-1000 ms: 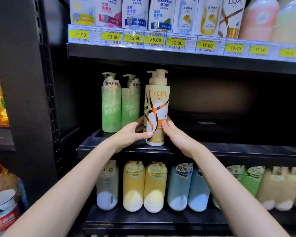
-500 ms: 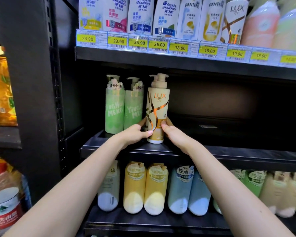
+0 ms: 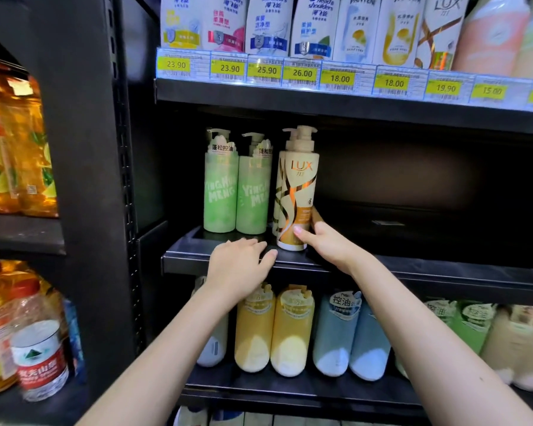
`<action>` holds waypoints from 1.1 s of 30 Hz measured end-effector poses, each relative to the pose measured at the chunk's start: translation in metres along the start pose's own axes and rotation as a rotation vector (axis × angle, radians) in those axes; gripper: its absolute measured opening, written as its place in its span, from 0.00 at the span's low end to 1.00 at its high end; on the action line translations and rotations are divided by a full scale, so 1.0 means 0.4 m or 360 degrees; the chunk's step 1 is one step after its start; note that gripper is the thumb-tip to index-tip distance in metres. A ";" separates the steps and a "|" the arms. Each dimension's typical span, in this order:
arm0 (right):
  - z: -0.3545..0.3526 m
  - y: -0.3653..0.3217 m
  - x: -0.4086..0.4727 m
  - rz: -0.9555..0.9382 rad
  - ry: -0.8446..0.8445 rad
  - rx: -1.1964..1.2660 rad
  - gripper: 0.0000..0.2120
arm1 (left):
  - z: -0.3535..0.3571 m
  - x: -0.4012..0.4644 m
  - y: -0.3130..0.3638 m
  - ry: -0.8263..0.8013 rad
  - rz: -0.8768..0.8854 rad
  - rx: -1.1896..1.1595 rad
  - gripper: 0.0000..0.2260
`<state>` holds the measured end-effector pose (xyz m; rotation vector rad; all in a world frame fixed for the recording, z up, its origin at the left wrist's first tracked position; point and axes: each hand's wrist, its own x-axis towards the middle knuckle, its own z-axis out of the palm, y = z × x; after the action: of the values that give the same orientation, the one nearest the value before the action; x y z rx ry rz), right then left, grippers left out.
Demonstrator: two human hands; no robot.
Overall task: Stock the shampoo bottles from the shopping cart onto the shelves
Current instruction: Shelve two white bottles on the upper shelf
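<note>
A cream and gold LUX pump bottle [image 3: 299, 186] stands upright near the front of the middle shelf [image 3: 428, 272], with a second like bottle right behind it. My right hand [image 3: 323, 241] holds its lower part, thumb on the front and fingers round the right side. My left hand [image 3: 240, 265] is off the bottle, fingers loosely apart, hovering over the shelf's front lip. Two green pump bottles [image 3: 237, 192] stand just left of the LUX bottle.
The middle shelf stretches dark and bare to the right of the LUX bottle. The top shelf [image 3: 320, 99] carries shampoo bottles above yellow price tags. The shelf below holds yellow, blue and green bottles [image 3: 290, 333]. A black upright [image 3: 86, 179] separates oil and water bottles at the left.
My left hand has let go of the LUX bottle and drawn back and down to the shelf edge. The bottle now stands on the shelf, still in my right hand.
</note>
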<state>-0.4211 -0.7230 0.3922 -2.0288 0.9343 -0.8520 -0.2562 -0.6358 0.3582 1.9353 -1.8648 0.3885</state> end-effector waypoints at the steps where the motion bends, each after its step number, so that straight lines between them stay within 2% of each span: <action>1: 0.001 -0.001 -0.001 -0.0001 0.0001 -0.0008 0.10 | 0.002 0.003 -0.001 0.0002 0.0000 0.0014 0.22; 4: 0.000 -0.004 -0.003 0.0013 0.0018 -0.0086 0.08 | 0.003 0.000 0.005 0.0017 0.0009 0.0037 0.27; 7: 0.004 -0.006 -0.008 0.0056 0.0123 -0.0278 0.17 | -0.008 -0.020 0.007 0.0021 0.0028 0.0011 0.34; 9: 0.025 -0.016 -0.035 0.0059 0.0390 -0.0549 0.28 | -0.020 -0.057 0.000 -0.0022 0.0040 -0.0023 0.28; 10: 0.046 -0.022 -0.064 0.0051 0.0549 -0.0667 0.31 | -0.027 -0.083 -0.009 -0.0020 0.0075 -0.0022 0.25; 12: 0.116 -0.030 -0.149 -0.0077 0.0757 -0.0853 0.30 | -0.036 -0.156 -0.040 -0.0002 0.0117 -0.0006 0.26; 15: 0.283 -0.025 -0.277 -0.0325 0.0745 -0.0917 0.28 | -0.026 -0.319 -0.129 -0.0001 0.0080 -0.0015 0.27; 18: 0.509 -0.013 -0.372 -0.0401 0.0382 -0.0800 0.28 | -0.004 -0.543 -0.265 -0.0141 -0.0070 0.0036 0.30; 21: 0.754 -0.005 -0.442 -0.0501 -0.0090 -0.0770 0.31 | 0.024 -0.811 -0.421 -0.0435 -0.0498 0.0009 0.34; 24: 0.991 0.002 -0.515 -0.0427 -0.0685 -0.0790 0.34 | 0.028 -1.085 -0.551 -0.0608 -0.0863 0.0043 0.32; 28: 1.266 0.000 -0.611 -0.0434 -0.1268 -0.0886 0.42 | 0.016 -1.370 -0.695 -0.0785 -0.1223 0.0038 0.27; 30: 1.378 -0.021 -0.656 -0.0294 -0.1467 -0.0931 0.41 | 0.035 -1.478 -0.767 -0.0917 -0.1296 -0.0101 0.29; 33: 1.537 -0.039 -0.721 -0.0101 -0.1557 -0.0831 0.35 | 0.071 -1.596 -0.880 -0.0992 -0.1393 -0.0179 0.28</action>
<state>-0.0789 -0.2720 0.0168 -2.4910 0.5298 0.4412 0.0528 -0.0871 -0.0098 2.7172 -1.0655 -0.6315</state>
